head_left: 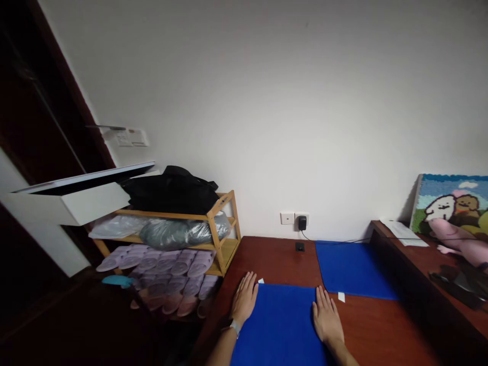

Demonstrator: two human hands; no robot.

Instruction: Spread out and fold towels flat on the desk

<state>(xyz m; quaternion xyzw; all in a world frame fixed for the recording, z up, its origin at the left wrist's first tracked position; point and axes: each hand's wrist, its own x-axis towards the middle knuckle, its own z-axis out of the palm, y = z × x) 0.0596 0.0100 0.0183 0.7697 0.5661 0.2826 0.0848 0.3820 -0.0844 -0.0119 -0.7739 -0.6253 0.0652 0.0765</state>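
Left of the blue cloth (282, 325), a rack (217, 243) holds lilac slippers (168, 260).

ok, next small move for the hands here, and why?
Probably a short slide back along the sides of the near blue cloth: the left hand and the right hand lie flat by its far corners, gripping nothing, and its near end runs out of view.
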